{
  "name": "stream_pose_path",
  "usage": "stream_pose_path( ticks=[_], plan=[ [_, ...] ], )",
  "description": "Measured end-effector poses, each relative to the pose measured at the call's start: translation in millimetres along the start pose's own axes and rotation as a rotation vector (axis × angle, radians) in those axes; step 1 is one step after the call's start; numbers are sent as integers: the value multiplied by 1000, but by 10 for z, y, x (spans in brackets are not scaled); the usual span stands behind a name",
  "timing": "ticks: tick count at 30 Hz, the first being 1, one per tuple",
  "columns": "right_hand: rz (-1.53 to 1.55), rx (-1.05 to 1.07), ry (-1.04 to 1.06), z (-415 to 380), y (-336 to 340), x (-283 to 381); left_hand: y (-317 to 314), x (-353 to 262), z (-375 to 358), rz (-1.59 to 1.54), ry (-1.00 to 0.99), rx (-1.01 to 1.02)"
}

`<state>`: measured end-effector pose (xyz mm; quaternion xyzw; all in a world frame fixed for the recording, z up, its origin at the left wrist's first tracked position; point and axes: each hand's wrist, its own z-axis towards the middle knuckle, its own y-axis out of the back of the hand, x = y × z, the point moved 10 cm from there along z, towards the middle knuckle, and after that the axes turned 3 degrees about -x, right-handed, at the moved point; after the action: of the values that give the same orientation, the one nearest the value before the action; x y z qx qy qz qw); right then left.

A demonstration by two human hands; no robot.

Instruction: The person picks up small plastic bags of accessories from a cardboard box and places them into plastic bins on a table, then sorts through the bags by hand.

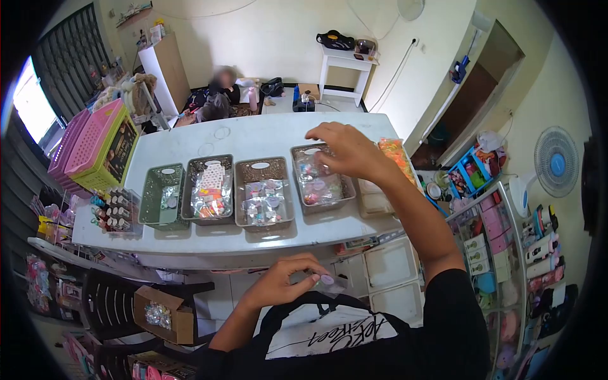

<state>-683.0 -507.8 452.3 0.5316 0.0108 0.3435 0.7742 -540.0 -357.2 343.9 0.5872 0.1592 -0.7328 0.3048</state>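
Observation:
In front of my body, my left hand (286, 282) pinches a small clear plastic packet (330, 287) that bears a round purple label. My right hand (348, 151) reaches over a grey basket (348, 201) on the table, fingers apart and curved, with nothing visible in them. Small packets with colourful contents (315, 189) lie inside that basket. To its left stand a brown-grey basket (263, 225) of clear packets, a dark grey basket (211, 221) with packets and a white patterned piece, and a green basket (152, 212) with a few packets.
The baskets stand on a white table (253, 134). Orange packets (396, 155) and pale containers (375, 204) sit at its right end; small bottles (118, 212) and stacked pink and green crates (104, 142) at its left. Beyond it, a person (221, 98) is on the floor. A cardboard box (183, 323) rests on a chair.

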Motion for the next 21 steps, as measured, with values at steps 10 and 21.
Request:
stream_pose_path(
  ticks=[10, 21],
  plan=[
    [-35, 347, 68, -185, -406, 111, 300, -130, -42, -81, 46, -153],
    [714, 289, -5, -388, 174, 911, 674, -691, 317, 31, -152, -574]
  ],
)
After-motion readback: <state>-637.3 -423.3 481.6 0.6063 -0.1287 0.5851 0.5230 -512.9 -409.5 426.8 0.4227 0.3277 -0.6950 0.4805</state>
